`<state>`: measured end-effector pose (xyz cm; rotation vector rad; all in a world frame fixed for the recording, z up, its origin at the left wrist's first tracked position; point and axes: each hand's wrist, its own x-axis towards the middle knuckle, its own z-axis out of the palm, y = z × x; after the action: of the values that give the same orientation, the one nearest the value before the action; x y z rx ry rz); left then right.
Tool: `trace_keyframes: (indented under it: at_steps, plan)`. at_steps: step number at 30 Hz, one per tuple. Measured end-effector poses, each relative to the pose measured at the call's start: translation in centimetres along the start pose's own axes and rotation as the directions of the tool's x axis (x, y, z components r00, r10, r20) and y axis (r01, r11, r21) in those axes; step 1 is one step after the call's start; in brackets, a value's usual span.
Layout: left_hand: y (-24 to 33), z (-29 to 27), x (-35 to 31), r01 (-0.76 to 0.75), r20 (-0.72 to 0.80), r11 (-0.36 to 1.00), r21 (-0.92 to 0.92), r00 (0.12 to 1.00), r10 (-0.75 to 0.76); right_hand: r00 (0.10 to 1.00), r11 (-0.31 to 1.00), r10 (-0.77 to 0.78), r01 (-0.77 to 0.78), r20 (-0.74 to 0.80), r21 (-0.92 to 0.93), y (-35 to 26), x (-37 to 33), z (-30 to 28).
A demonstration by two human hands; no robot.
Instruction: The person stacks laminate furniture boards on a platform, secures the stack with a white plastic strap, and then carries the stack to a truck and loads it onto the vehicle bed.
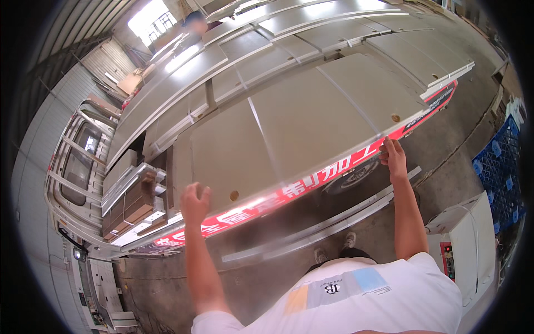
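Note:
A large flat grey-beige panel bundle (311, 119), bound with pale straps, lies on the bed of a truck in front of me. At its near left corner my left hand (196, 204) has its fingers bent over the edge, the thumb a little apart. Farther right, my right hand (392, 157) grips the near edge beside a strap (356, 106), its fingers closed. Small round brown spots (234, 196) mark the panel's top near the edge. What lies under my fingers is partly hidden.
More strapped panels (250, 53) cover the bed behind. Brown cartons and white profiles (133, 203) sit near the cab (80, 161). Below the red side board (300, 189) are a wheel and long pale strips (311, 231). A white cabinet (464, 245) and blue pallet (500, 167) stand right. A person (194, 30) is beyond.

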<state>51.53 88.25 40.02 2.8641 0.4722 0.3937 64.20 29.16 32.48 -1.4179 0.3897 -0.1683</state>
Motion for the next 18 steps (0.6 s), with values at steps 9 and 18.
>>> trace_keyframes:
  at_steps: [9, 18]
  plan:
    - [0.9, 6.4, -1.2, 0.022, -0.425, 1.000, -0.002, 0.905, -0.021, 0.997, 0.954, -0.069, 0.071, 0.016, -0.291, -2.0, 8.0, 0.5]
    - [0.1, 9.5, -0.3, -0.078, -0.542, 0.995, -0.057, 0.840, 0.034, 0.986, 0.886, -0.133, 0.072, -0.102, -0.458, -2.3, 11.8, 3.6]
